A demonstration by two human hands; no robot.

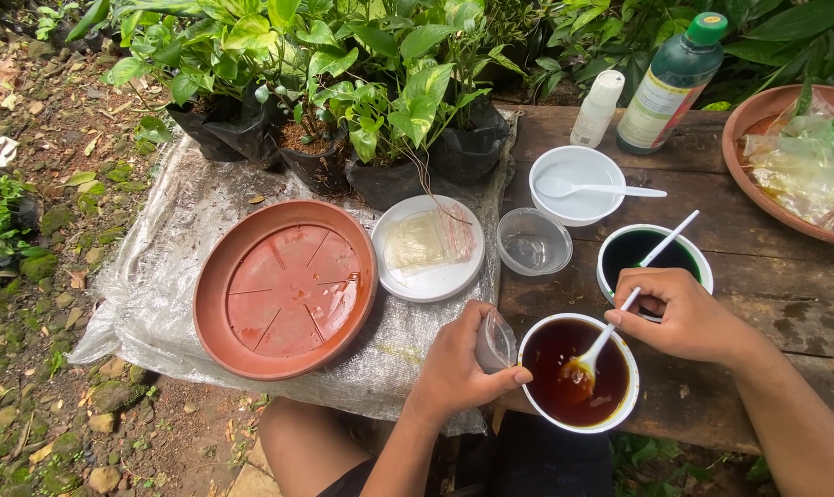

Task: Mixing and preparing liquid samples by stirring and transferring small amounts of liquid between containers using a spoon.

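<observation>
**Hands, head view: both low in frame, both gripping**

Left hand (455, 368): forearm rises from bottom centre, bare, angled up and slightly right. Wrist straight. Back of hand faces the camera. Fingers (518, 375) curl rightward and are closed in a grasp; thumb lies along the upper edge, its tip hidden.

Right hand (684, 317): forearm enters from the lower right corner, bare, running up and left. Wrist slightly bent down. Knuckles face the camera, hand turned palm-down. Thumb and forefinger pinch together at the hand's left edge; the other fingers are tucked under.

Hands near each other, not touching. Thighs visible between the forearms at bottom edge.
</observation>
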